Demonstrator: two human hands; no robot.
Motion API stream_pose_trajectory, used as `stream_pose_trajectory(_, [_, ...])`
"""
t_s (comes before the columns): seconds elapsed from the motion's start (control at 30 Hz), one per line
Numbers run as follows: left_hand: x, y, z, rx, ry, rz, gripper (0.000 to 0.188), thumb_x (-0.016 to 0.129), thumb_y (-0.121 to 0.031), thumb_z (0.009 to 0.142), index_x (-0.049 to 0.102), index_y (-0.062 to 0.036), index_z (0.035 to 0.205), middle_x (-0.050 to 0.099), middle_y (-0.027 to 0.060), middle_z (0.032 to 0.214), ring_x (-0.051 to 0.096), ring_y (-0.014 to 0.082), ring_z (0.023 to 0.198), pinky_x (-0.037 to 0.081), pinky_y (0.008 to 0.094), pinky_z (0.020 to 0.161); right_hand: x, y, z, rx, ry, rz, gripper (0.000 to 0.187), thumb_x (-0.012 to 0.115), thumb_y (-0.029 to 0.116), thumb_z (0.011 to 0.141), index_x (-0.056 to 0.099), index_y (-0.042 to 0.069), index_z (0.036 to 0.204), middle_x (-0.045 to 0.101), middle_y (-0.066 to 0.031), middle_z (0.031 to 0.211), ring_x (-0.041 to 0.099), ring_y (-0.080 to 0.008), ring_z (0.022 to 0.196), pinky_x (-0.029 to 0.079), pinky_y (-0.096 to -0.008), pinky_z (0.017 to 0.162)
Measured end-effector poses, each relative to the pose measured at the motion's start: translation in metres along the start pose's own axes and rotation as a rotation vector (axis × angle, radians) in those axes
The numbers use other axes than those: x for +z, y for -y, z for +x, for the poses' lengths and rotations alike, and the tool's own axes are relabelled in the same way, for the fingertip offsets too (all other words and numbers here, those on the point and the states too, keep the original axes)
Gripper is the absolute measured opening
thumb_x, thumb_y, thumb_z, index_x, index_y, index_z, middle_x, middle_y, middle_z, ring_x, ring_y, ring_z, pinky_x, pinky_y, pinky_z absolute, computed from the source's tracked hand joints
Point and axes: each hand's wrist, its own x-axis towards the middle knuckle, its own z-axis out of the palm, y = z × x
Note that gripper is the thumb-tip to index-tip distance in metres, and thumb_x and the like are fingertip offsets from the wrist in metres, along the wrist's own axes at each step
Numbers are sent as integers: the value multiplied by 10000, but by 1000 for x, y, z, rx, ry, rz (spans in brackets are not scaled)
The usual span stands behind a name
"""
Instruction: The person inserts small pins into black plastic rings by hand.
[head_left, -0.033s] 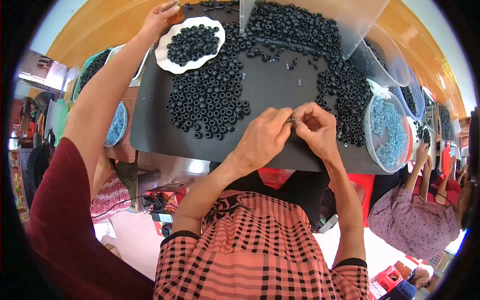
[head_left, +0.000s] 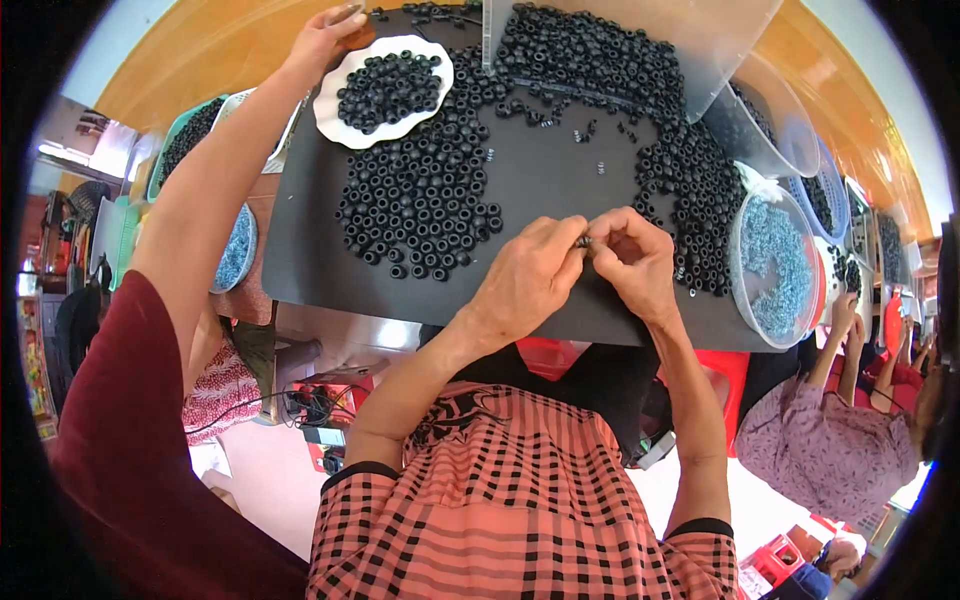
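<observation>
A small dark piece (head_left: 584, 242) (too small for its shape to be told) sat between the fingertips of two bare hands, above the desk (head_left: 308, 245) near its front edge. The left hand (head_left: 525, 275) pinched it between thumb and forefinger; the right hand (head_left: 642, 265), thumb and fingers curled together, pinched it from the other side. Beyond the left hand lay a broad heap of black rings (head_left: 415, 205), with a white wavy-edged plate (head_left: 327, 110) of more rings at its far side. To the right stood a clear round tub (head_left: 740, 272) of pale blue bits (head_left: 768, 225). A clear bin (head_left: 728, 40) at the back held further rings. At left, another person's arm in a maroon sleeve (head_left: 120, 390) stretched past the plate.
</observation>
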Motion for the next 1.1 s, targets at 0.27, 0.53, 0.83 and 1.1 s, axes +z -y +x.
stream_pose_trajectory(0.27, [-2, 10, 2, 35, -4, -13, 186, 589, -3, 835, 561, -3, 1020, 594, 174, 825, 610, 354, 742, 480, 407, 632, -2, -4, 3, 25, 44, 26, 114, 584, -81, 833, 595, 3, 909, 601, 17, 836, 563, -41, 757, 465, -190, 680])
stream_pose_trajectory(0.53, [-4, 9, 0, 40, 10, 12, 176, 584, -1, 838, 561, -3, 1013, 595, 173, 816, 611, 352, 748, 478, 409, 635, -2, -5, 2, 26, 46, 8, 110, 595, -76, 833, 610, 2, 909, 608, 20, 819, 556, -32, 741, 459, -183, 660])
stream_pose_trajectory(0.83, [-14, 0, 8, -273, 263, -260, 207, 477, -151, 961, 574, 16, 887, 620, 104, 673, 622, 190, 656, 482, 309, 659, -4, -8, 1, 13, -33, -13, 79, 593, -68, 827, 596, 2, 863, 611, 19, 796, 555, -35, 719, 449, -179, 629])
stream_pose_trajectory(1.1, [-7, 4, 9, -247, 100, -263, 153, 523, -80, 929, 572, 30, 1024, 649, 73, 770, 627, 154, 739, 486, 295, 673, -5, -12, 6, 2, -78, -17, 55, 621, -27, 824, 606, 25, 831, 595, 51, 715, 498, 17, 621, 389, -155, 538])
